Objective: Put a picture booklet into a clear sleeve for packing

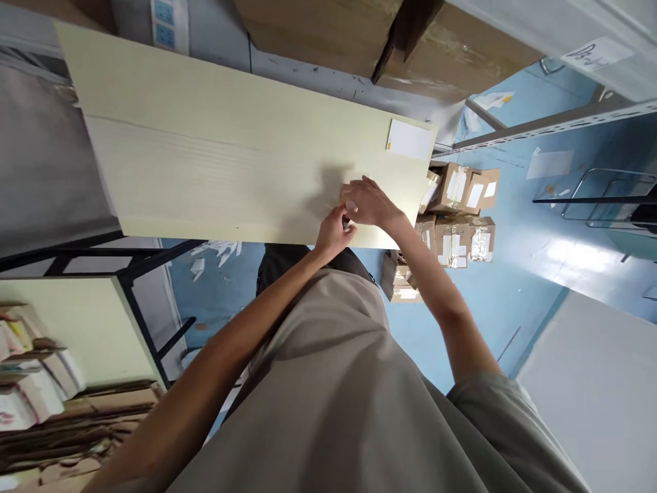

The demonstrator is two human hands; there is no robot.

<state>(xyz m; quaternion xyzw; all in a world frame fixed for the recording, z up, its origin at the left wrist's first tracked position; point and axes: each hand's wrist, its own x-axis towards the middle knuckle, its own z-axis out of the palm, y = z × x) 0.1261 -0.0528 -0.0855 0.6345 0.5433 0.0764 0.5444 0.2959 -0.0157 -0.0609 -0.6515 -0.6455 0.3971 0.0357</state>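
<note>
My left hand [335,234] and my right hand [367,203] meet above the near edge of a pale cream table [205,174]. The left fingers and thumb are curled toward each other, close under the right palm. Bent fingers of the right hand reach over toward the left fingertips. A small dark spot shows between the hands, but whether it is a held thing or shadow cannot be made out. On the tabletop beyond the right hand lies a white sheet of paper [409,139] with a small yellow mark.
Large cardboard boxes [318,31] stand behind the table's far edge. Taped, labelled cartons [454,239] are stacked on the blue floor to the right. A metal rack [544,127] is at the upper right. Flattened cardboard [76,418] lies at the lower left, beside a black frame [141,322].
</note>
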